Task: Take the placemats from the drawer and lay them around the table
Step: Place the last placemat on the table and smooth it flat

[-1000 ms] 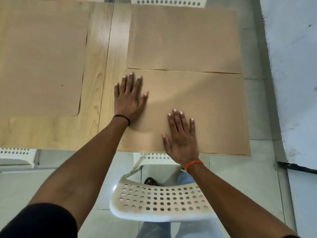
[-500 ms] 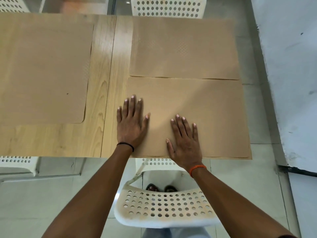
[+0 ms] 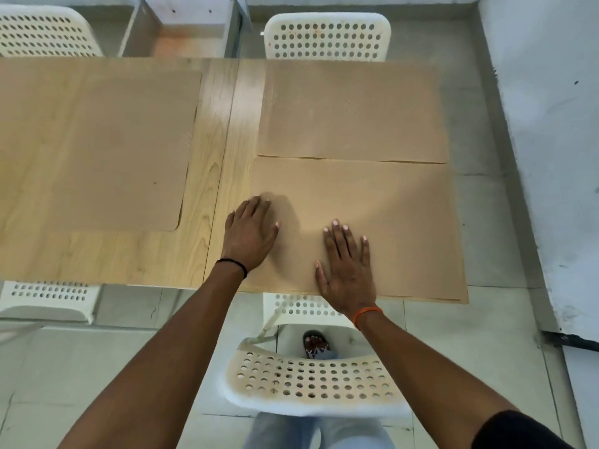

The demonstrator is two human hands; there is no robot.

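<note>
Three tan placemats lie on the light wooden table [image 3: 223,163]. The near right placemat [image 3: 389,222] reaches the table's front edge. My left hand [image 3: 249,234] lies on its left part, fingers slightly bent with the fingertips down. My right hand [image 3: 348,270] lies flat on it near the front edge, fingers straight and spread. A second placemat [image 3: 353,111] lies just behind it, their edges meeting. A third placemat [image 3: 97,150] covers the table's left part.
A white perforated chair [image 3: 311,380] stands under me at the table's front edge, another [image 3: 327,35] at the far side, and two more at the left, far [image 3: 45,30] and near [image 3: 48,299]. An open grey drawer [image 3: 184,34] is behind the table. A white wall [image 3: 551,124] runs along the right.
Both hands have slid back toward the table's front edge over the near placemat. My left hand's fingers have gone from flat to slightly bent. The camera has pulled back, showing more floor and chairs.
</note>
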